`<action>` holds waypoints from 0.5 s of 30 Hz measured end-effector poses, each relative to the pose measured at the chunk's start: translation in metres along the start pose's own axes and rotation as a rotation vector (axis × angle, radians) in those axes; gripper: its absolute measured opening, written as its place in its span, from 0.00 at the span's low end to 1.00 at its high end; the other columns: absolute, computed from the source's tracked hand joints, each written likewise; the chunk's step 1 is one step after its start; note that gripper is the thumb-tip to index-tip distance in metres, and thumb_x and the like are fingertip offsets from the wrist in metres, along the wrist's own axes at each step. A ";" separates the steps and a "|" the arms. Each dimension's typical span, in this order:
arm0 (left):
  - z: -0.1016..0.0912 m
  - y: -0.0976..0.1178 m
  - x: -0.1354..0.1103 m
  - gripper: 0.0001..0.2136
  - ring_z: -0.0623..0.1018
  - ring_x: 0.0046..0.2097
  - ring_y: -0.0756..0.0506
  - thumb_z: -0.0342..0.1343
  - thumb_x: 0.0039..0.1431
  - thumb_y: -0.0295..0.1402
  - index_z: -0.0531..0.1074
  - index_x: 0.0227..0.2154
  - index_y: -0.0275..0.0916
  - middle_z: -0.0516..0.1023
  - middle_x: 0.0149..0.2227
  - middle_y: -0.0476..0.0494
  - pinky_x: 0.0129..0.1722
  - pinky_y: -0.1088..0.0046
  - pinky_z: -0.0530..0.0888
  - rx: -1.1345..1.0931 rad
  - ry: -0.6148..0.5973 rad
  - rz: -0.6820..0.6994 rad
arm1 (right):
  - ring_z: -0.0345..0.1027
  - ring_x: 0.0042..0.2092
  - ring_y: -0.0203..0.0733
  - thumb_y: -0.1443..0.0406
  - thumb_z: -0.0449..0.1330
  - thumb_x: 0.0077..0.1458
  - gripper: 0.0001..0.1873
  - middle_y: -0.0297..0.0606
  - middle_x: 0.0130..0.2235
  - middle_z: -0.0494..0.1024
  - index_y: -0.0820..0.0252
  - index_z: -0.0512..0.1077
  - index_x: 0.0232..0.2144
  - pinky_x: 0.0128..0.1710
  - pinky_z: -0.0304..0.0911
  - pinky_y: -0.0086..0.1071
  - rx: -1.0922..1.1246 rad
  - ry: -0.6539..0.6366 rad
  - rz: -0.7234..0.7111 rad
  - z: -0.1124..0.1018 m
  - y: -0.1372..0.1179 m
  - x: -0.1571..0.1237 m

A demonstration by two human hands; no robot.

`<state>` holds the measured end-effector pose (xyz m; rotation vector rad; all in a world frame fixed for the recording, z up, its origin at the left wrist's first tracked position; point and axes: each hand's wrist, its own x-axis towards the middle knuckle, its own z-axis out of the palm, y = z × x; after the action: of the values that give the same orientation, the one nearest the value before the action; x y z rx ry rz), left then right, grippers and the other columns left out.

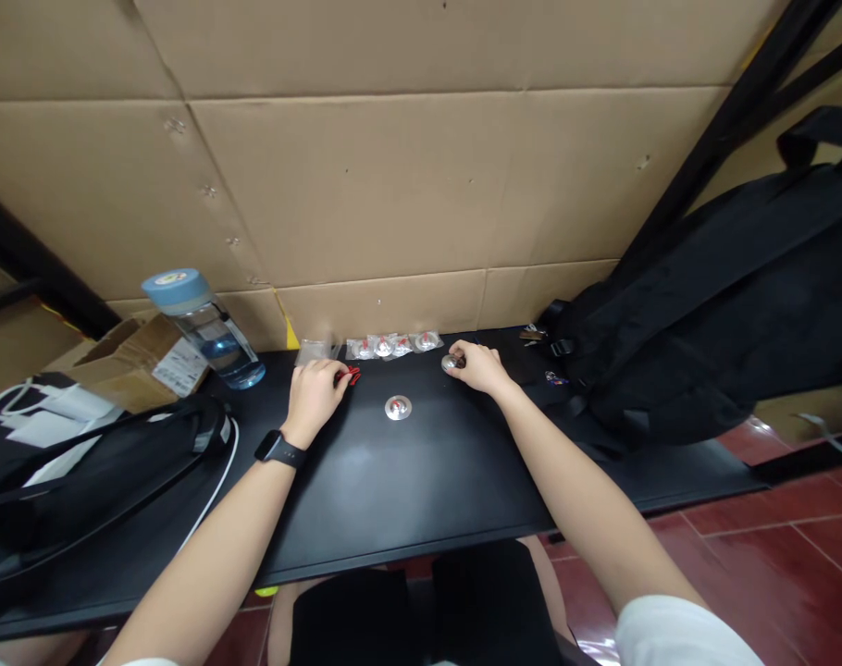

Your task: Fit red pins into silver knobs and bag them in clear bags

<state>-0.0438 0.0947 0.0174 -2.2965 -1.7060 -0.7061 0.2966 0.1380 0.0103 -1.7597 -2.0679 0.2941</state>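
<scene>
My left hand [316,398], with a black watch [280,450] on its wrist, is closed at a small red piece [352,376] near the back of the black table [407,490]. More red shows by the fingertips; its kind is too small to tell. Farther right, my right hand [479,367] pinches the edge of a round silver disc [451,363]. Between the hands, a second silver disc [398,407] with a red centre lies flat on the tabletop. Behind them, several similar discs in clear plastic packets [393,346] form a row, beside a clear plastic bag [315,351].
To the left stand a water bottle [216,328] with a blue lid, an open cardboard box [140,361] and a black bag [116,472]. A black backpack [726,305] fills the right side, with keys [530,333] near it. Cardboard panels [393,185] close off the back.
</scene>
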 end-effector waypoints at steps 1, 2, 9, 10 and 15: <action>0.000 0.000 0.000 0.07 0.79 0.43 0.38 0.55 0.65 0.35 0.78 0.36 0.43 0.83 0.39 0.42 0.43 0.62 0.68 -0.031 -0.002 0.017 | 0.74 0.51 0.50 0.62 0.68 0.53 0.15 0.36 0.46 0.83 0.51 0.74 0.44 0.48 0.56 0.39 0.005 0.006 0.001 0.000 0.000 0.000; 0.001 0.001 0.000 0.07 0.80 0.41 0.39 0.55 0.65 0.35 0.78 0.37 0.43 0.83 0.38 0.43 0.43 0.63 0.68 -0.062 -0.005 0.033 | 0.74 0.51 0.50 0.62 0.68 0.52 0.15 0.36 0.46 0.83 0.51 0.74 0.44 0.48 0.56 0.39 0.008 0.013 0.001 0.000 0.000 0.000; 0.006 0.009 -0.001 0.08 0.82 0.42 0.40 0.54 0.66 0.32 0.78 0.39 0.43 0.84 0.41 0.45 0.45 0.64 0.70 -0.233 0.057 0.107 | 0.73 0.50 0.52 0.62 0.68 0.52 0.13 0.36 0.44 0.83 0.51 0.75 0.41 0.49 0.57 0.42 0.026 0.083 -0.016 0.000 -0.006 -0.001; 0.006 0.010 -0.001 0.08 0.82 0.42 0.41 0.53 0.66 0.32 0.78 0.40 0.43 0.84 0.41 0.45 0.45 0.64 0.70 -0.246 0.063 0.116 | 0.74 0.49 0.51 0.62 0.68 0.52 0.13 0.36 0.43 0.83 0.51 0.75 0.41 0.49 0.58 0.42 0.037 0.094 -0.025 0.000 -0.007 -0.002; 0.007 0.015 -0.002 0.10 0.81 0.50 0.41 0.51 0.68 0.30 0.78 0.42 0.44 0.84 0.45 0.45 0.47 0.64 0.69 -0.283 0.088 0.142 | 0.76 0.45 0.48 0.64 0.69 0.50 0.13 0.35 0.40 0.83 0.52 0.75 0.40 0.47 0.63 0.40 0.158 0.120 -0.102 0.003 -0.019 -0.005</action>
<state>-0.0288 0.0912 0.0121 -2.4966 -1.4682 -1.0599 0.2796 0.1297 0.0146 -1.5365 -1.9843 0.3055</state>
